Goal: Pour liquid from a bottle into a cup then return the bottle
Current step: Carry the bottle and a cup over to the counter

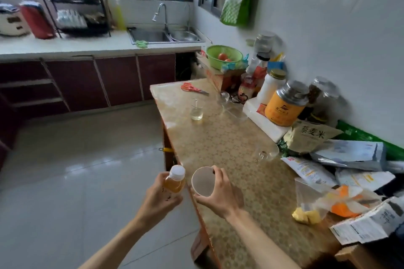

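Note:
A small bottle point(175, 180) with a white cap and amber liquid is upright in my left hand point(160, 197), held just off the table's near-left edge, over the floor. The cap is on. My right hand point(220, 194) grips a white paper cup point(203, 181) from the side, its mouth tilted toward the camera, and the cup looks empty. Bottle and cup are side by side, almost touching, above the edge of the gold-patterned table point(229, 142).
On the table stand a small glass with pale liquid point(196, 111), clear glassware point(265, 152), red scissors point(192, 88), an orange tin point(284, 105), jars, and packets point(347, 153) along the wall side. Beyond the table a green basket point(224, 55) rests on a box. Tiled floor lies to the left.

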`<state>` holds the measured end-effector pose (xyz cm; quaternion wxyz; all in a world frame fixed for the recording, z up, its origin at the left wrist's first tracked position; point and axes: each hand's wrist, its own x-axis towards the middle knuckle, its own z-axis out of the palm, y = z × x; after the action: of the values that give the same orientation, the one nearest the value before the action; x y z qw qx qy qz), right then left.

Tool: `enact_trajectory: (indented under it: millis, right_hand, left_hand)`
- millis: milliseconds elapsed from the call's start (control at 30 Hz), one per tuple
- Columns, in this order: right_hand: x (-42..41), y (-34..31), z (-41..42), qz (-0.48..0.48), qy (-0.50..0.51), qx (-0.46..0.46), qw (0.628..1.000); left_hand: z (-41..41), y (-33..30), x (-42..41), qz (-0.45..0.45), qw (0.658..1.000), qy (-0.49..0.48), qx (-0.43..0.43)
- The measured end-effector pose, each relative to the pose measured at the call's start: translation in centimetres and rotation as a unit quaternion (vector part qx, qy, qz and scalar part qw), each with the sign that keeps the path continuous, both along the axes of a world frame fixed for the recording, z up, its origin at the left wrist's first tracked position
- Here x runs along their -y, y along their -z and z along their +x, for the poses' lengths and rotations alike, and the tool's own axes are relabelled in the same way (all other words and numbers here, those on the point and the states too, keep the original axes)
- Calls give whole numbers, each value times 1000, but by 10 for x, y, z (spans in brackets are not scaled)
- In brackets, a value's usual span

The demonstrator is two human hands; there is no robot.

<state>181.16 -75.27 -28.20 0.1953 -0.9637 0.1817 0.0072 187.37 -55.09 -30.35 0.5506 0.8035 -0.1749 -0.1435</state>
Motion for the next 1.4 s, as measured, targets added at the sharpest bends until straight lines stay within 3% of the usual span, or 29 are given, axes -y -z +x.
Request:
enact_trajectory:
  millis: [267,533,767,1000,1400]
  right_hand:
    - [-81,-5,39,-8,-268,9,963]
    - [-238,-15,-11,13,-536,-13,844]
    - [-354,-32,-120,10,-686,5,728]
    - [-442,-46,-249,3,-762,21,648]
    - [-588,-54,-527,-15,-856,29,516]
  left_hand:
    - [-55,-10,-97,83,969,-234,-13]
    - [-220,-20,-211,80,852,-515,-53]
    - [-381,-33,-265,83,734,-673,-41]
    - [-538,-32,-306,46,655,-753,-46]
    - [-847,-35,-369,69,501,-861,-50]
